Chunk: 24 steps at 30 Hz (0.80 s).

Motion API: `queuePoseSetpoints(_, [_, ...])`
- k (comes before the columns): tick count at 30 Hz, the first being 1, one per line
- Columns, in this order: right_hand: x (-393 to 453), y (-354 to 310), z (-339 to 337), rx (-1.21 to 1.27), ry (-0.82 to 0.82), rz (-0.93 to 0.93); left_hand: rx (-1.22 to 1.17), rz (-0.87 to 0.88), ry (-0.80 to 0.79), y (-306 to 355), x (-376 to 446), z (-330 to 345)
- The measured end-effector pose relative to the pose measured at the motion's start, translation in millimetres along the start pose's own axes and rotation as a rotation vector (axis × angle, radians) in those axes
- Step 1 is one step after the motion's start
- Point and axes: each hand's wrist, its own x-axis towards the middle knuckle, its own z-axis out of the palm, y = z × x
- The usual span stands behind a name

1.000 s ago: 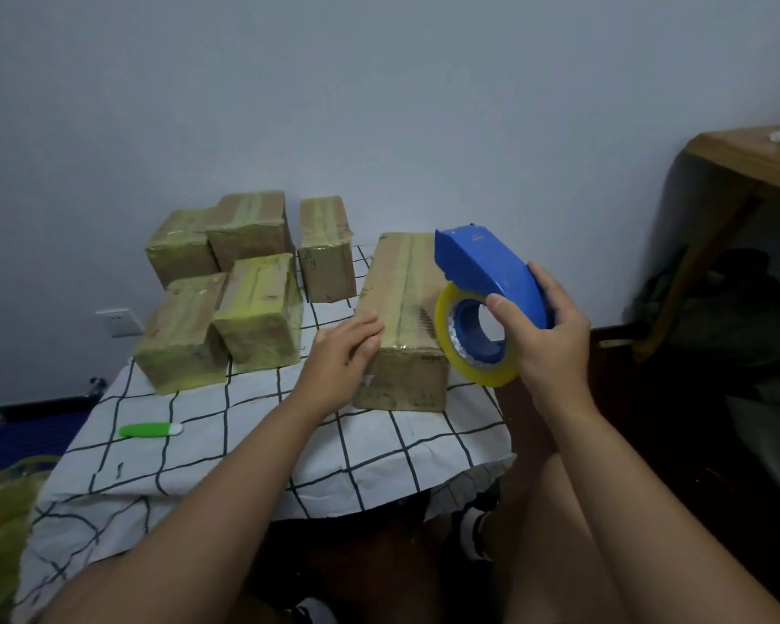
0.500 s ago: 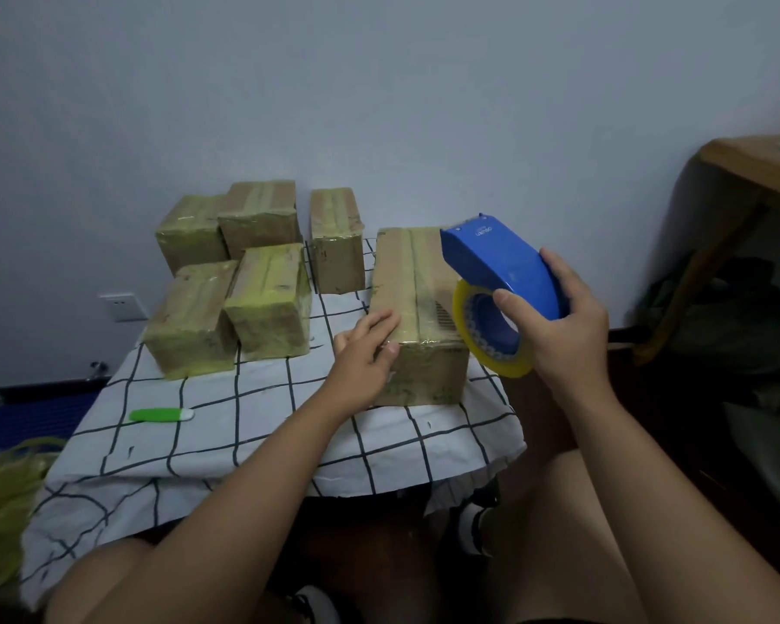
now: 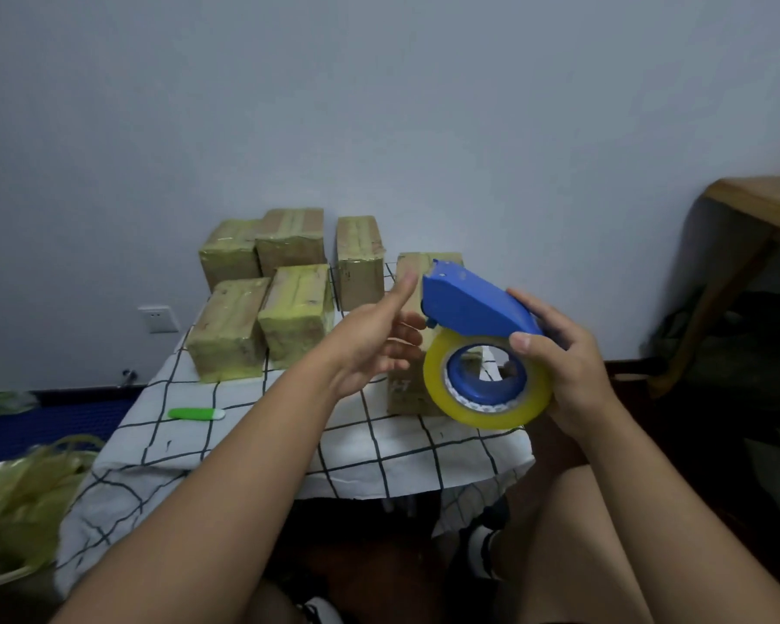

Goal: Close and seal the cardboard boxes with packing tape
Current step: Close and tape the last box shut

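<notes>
At far left, five brown cardboard boxes wrapped in yellowish tape [image 3: 262,304] sit on the white checked tablecloth [image 3: 253,443], a green plastic knife [image 3: 195,414] lying nearer. The left hand [image 3: 374,340] reaches with spread fingers toward the blue plastic tape dispenser [image 3: 473,308] and holds nothing. The right hand [image 3: 564,371] grips its yellow tape roll [image 3: 487,385]. Behind, the long brown cardboard box [image 3: 408,391] waits. Groping for the tape end risks catching the cutter teeth, or the loose end sticking back onto the roll.
</notes>
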Motion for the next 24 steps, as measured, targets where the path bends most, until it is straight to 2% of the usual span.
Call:
queuePoseSetpoints(7, [-4, 4, 12, 0.064, -0.043, 0.022, -0.251, 0.077, -0.113, -1, -17, -15])
queuePoseSetpoints(13, [-3, 6, 18, 0.016, -0.079, 0.034, -0.411, -0.049, -0.101, -1, -23, -33])
queuePoseSetpoints(17, [-2, 7, 19, -0.038, -0.115, 0.01, -0.225, -0.093, 0.0, -2, -22, -37])
queuePoseSetpoints(24, [0, 2, 15, -0.204, -0.225, -0.025, 0.028, -0.1, 0.026, -2, -22, -47])
